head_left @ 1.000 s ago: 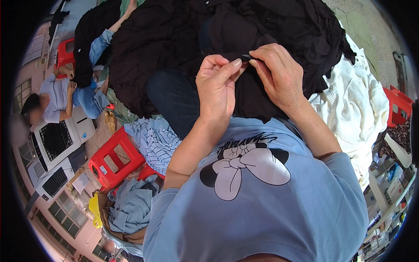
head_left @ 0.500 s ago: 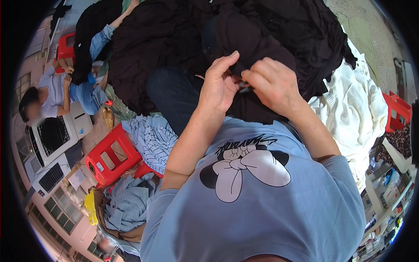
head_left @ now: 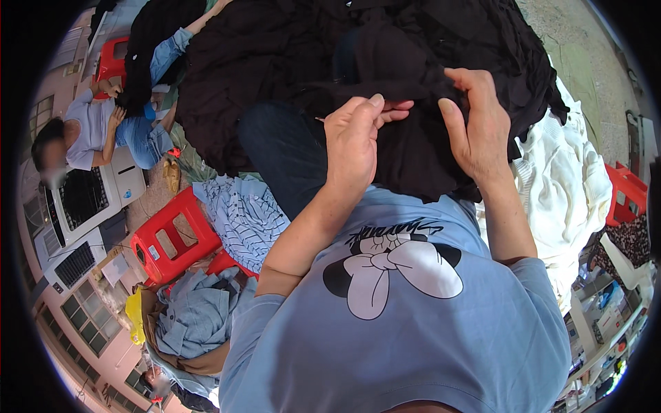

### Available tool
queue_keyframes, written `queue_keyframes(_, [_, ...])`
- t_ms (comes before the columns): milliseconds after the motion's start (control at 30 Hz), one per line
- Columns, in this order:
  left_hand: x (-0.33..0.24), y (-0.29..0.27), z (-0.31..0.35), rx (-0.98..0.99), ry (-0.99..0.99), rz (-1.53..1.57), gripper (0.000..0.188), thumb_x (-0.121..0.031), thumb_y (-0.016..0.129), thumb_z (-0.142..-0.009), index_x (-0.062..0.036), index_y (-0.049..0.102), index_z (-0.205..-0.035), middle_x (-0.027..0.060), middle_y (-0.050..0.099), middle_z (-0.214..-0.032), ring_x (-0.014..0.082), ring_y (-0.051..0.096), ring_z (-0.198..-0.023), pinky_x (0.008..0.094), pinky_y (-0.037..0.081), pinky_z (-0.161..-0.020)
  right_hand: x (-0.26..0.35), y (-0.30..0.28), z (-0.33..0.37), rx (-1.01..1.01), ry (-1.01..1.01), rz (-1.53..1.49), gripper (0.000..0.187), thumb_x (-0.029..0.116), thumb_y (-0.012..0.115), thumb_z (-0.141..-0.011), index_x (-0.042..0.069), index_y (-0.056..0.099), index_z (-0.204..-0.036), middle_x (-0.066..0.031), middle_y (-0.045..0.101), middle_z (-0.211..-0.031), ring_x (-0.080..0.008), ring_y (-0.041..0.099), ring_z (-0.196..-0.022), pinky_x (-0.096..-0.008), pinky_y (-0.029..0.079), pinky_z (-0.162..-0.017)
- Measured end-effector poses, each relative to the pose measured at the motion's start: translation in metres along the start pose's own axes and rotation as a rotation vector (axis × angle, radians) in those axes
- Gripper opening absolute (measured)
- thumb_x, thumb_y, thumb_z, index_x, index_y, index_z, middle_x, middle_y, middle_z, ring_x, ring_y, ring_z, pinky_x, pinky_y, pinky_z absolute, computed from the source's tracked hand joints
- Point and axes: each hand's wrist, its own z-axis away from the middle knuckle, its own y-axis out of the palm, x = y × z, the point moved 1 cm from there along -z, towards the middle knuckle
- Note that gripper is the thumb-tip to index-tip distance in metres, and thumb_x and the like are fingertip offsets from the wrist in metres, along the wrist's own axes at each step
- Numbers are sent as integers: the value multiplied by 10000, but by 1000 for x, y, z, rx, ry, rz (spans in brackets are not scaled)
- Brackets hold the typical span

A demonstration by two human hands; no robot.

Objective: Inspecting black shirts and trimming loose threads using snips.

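Observation:
A dark, nearly black garment (head_left: 413,155) lies across my lap, with a fold of it raised between my hands. My left hand (head_left: 354,141) is closed on this cloth, its thumb on top and its fingertips showing beyond the thumb. Just right of it, my right hand (head_left: 480,127) has thumb and forefinger spread apart at the edge of the raised fold. Its other fingers are mostly hidden behind the palm. A small pale tip of something pokes out left of my left hand, too small to name.
A big heap of dark garments (head_left: 261,62) spreads ahead. White knitwear (head_left: 561,199) is piled at right, beside a red stool (head_left: 626,193). At left are another red stool (head_left: 175,237), a patterned blue cloth (head_left: 244,213), a bag of blue-grey clothes (head_left: 196,316) and a seated person (head_left: 89,141) handling dark cloth.
My hands have moved apart; the right one shifted right and its fingers opened from a pinch. The dark cloth now stretches in a fold between them. A thin greyish thing between my fingers no longer shows.

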Motion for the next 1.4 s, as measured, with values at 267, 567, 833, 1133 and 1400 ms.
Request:
queue_keyframes(267, [10,-14,4,22,32,-256,218,-51,510,-947,70,631,-813,143,679,-887,188,642,-830,333,514,-848,15,23,4,90,-49,-67,242,167,702,-850,51,575,-1020,-83,554,-968,-256,621,-725,-331,505,-570])
queue_keyframes(567, [18,-14,5,3,72,-313,225,-66,527,-954,63,645,-813,93,663,-845,102,602,-774,250,497,-786,6,32,4,-5,-92,3,208,165,724,-835,51,596,-951,-71,552,-933,-228,620,-681,-303,504,-547])
queue_keyframes(833, [15,-11,5,-5,69,-454,239,-81,545,-951,73,653,-803,60,664,-790,74,581,-737,223,472,-713,3,35,3,-41,-158,38,183,140,734,-821,61,599,-917,-56,553,-876,-208,613,-667,-285,495,-532])
queue_keyframes(1133, [11,-2,3,-12,190,-538,258,-62,593,-901,50,531,-677,34,462,-576,89,411,-584,296,333,-540,7,34,3,-59,-149,76,199,157,746,-803,67,601,-905,-41,546,-851,-198,604,-678,-281,487,-531])
queue_keyframes(1400, [13,-3,1,-7,346,-781,285,-50,610,-881,42,500,-635,94,420,-514,157,378,-477,335,319,-489,7,33,-1,-104,-240,168,184,144,752,-776,69,599,-844,-29,547,-813,-178,588,-663,-270,479,-550])
